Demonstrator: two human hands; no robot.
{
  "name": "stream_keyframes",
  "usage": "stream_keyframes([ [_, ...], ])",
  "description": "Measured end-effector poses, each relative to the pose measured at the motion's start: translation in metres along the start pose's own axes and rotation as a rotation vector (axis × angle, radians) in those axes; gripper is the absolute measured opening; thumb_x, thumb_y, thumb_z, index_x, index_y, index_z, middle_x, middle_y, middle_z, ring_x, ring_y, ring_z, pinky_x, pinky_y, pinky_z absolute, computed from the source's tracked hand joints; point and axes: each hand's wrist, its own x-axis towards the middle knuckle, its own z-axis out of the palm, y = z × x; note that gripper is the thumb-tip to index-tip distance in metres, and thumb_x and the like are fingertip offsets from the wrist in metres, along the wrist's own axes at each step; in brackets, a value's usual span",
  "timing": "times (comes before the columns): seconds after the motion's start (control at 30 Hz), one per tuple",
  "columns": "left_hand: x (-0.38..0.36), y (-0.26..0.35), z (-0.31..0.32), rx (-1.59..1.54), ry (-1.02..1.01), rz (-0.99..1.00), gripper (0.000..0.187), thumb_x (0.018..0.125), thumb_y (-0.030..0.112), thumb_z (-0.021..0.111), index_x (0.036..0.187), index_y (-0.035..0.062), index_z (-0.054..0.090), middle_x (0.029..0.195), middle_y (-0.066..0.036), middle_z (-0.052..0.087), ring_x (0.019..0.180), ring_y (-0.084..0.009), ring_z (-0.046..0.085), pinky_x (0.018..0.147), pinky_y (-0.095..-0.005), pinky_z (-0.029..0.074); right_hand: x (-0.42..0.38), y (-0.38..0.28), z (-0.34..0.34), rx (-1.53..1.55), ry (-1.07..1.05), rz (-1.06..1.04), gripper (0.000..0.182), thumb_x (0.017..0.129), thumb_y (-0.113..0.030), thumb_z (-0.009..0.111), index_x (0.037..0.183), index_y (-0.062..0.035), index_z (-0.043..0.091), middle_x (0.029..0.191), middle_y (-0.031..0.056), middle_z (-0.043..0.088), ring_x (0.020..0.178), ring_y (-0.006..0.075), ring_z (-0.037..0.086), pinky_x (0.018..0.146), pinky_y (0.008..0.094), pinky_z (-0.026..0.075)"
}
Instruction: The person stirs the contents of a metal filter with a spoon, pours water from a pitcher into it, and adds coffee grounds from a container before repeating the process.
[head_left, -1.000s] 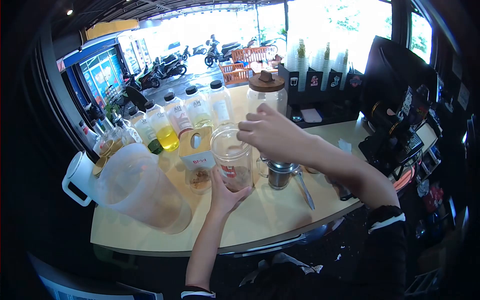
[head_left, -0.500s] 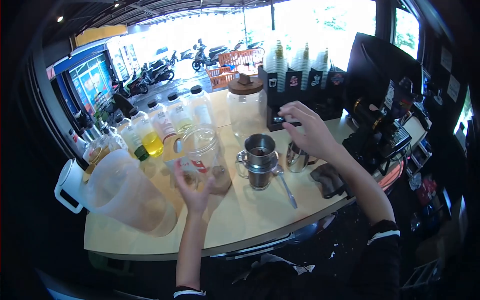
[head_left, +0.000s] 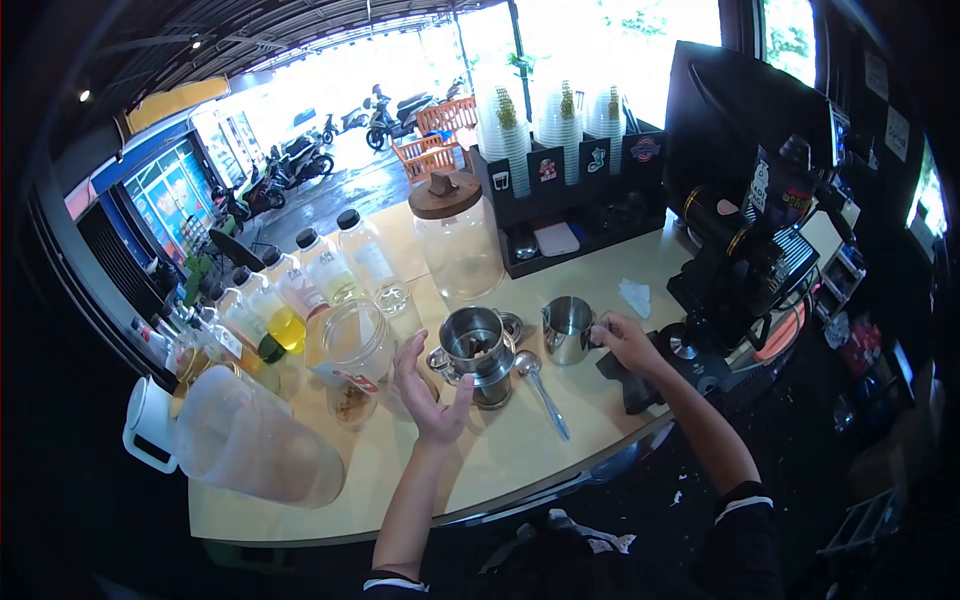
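In the head view, the metal pitcher (head_left: pixel 566 332) is seen right of the centre of the frame, upright on the desk (head_left: pixel 490 460), its handle held in the closed grip of the right hand (head_left: pixel 628 347). Near the centre, the left hand (head_left: pixel 432 398) is held with its grip spread wide beside the metal filter (head_left: pixel 474 338); whether the filter is touched cannot be told. Between filter and pitcher, a spoon (head_left: pixel 543 395) is laid with its handle toward the lower edge. Left of the left hand, an open clear jar (head_left: pixel 358 335) is placed, and a large plastic container (head_left: pixel 255 440) is seen at lower left. A dark cloth (head_left: pixel 632 385) is laid below the right hand.
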Motion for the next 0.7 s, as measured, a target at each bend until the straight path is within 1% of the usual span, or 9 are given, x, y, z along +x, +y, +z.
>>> stream_keyframes([
  [0.03, 0.000, -0.003, 0.003, -0.042, -0.018, -0.054, 0.077, 0.078, 0.031, 0.072, 0.136, -0.0018, 0.033, 0.132, -0.017, 0.042, 0.124, -0.0280, 0.042, 0.105, -0.0404, 0.032, 0.002, 0.007, 0.001, 0.194, -0.017, -0.038, 0.015, 0.095, -0.015, 0.055, 0.091, -0.0008, 0.057, 0.078, 0.0010, 0.059, 0.074, 0.0067, 0.053, 0.067, 0.0251, 0.043],
  [0.07, 0.000, -0.006, 0.007, -0.100, 0.014, -0.081, 0.077, 0.072, 0.028, 0.077, 0.133, -0.0009, 0.038, 0.127, -0.017, 0.049, 0.120, -0.0288, 0.047, 0.102, -0.0400, 0.035, 0.003, 0.014, 0.002, 0.183, -0.011, -0.052, 0.013, 0.096, -0.015, 0.053, 0.092, -0.0027, 0.056, 0.077, -0.0025, 0.055, 0.073, 0.0039, 0.049, 0.066, 0.0221, 0.040],
  [0.2, -0.005, -0.011, 0.008, -0.188, -0.076, -0.191, 0.080, 0.071, 0.031, 0.079, 0.132, -0.0008, 0.038, 0.127, -0.016, 0.049, 0.119, -0.0266, 0.048, 0.102, -0.0386, 0.036, 0.005, -0.005, 0.000, 0.215, 0.003, -0.092, 0.013, 0.096, -0.015, 0.054, 0.092, -0.0025, 0.056, 0.078, -0.0026, 0.055, 0.073, 0.0036, 0.047, 0.065, 0.0213, 0.038],
  [0.27, -0.013, -0.023, 0.009, -0.254, -0.101, -0.299, 0.081, 0.070, 0.031, 0.081, 0.131, -0.0014, 0.040, 0.124, -0.014, 0.051, 0.116, -0.0240, 0.051, 0.102, -0.0371, 0.038, 0.006, -0.022, -0.005, 0.182, 0.010, -0.129, 0.012, 0.096, -0.015, 0.055, 0.092, -0.0031, 0.055, 0.078, -0.0033, 0.054, 0.073, 0.0028, 0.046, 0.064, 0.0204, 0.037],
  [0.37, -0.021, -0.039, 0.008, -0.297, -0.142, -0.344, 0.080, 0.069, 0.028, 0.082, 0.131, -0.0019, 0.041, 0.121, -0.013, 0.054, 0.113, -0.0230, 0.053, 0.100, -0.0366, 0.040, 0.011, -0.040, -0.017, 0.088, 0.010, -0.176, 0.011, 0.096, -0.014, 0.055, 0.096, -0.0033, 0.054, 0.080, -0.0026, 0.055, 0.073, 0.0024, 0.047, 0.064, 0.0201, 0.037],
  [0.4, -0.020, -0.037, 0.009, -0.314, -0.123, -0.342, 0.079, 0.069, 0.028, 0.082, 0.130, -0.0019, 0.043, 0.118, -0.012, 0.055, 0.111, -0.0219, 0.054, 0.099, -0.0352, 0.040, 0.012, -0.052, -0.020, 0.081, 0.006, -0.184, 0.011, 0.096, -0.014, 0.055, 0.096, -0.0033, 0.054, 0.080, -0.0026, 0.055, 0.073, 0.0024, 0.047, 0.064, 0.0201, 0.037],
  [0.47, -0.024, -0.039, 0.007, -0.277, -0.127, -0.323, 0.078, 0.069, 0.027, 0.082, 0.130, -0.0018, 0.043, 0.118, -0.012, 0.055, 0.111, -0.0216, 0.054, 0.099, -0.0347, 0.041, 0.016, -0.082, -0.022, 0.273, -0.056, -0.198, 0.010, 0.096, -0.014, 0.054, 0.098, -0.0035, 0.052, 0.082, -0.0013, 0.055, 0.076, 0.0025, 0.049, 0.066, 0.0201, 0.040],
  [0.57, -0.028, -0.044, 0.004, -0.215, -0.144, -0.298, 0.077, 0.069, 0.028, 0.082, 0.129, -0.0021, 0.044, 0.117, -0.013, 0.056, 0.110, -0.0214, 0.055, 0.097, -0.0341, 0.042, 0.029, -0.113, -0.023, 0.289, -0.143, -0.321, 0.010, 0.096, -0.012, 0.054, 0.097, -0.0034, 0.049, 0.084, -0.0001, 0.056, 0.077, 0.0033, 0.053, 0.068, 0.0210, 0.043],
  [0.7, -0.026, -0.046, 0.004, -0.183, -0.168, -0.299, 0.078, 0.067, 0.030, 0.083, 0.127, -0.0025, 0.046, 0.116, -0.014, 0.059, 0.109, -0.0217, 0.057, 0.096, -0.0345, 0.044, 0.038, -0.155, -0.015, 0.313, -0.207, -0.332, 0.008, 0.095, -0.008, 0.054, 0.094, -0.0026, 0.048, 0.084, 0.0002, 0.056, 0.077, 0.0033, 0.054, 0.072, 0.0218, 0.047],
])
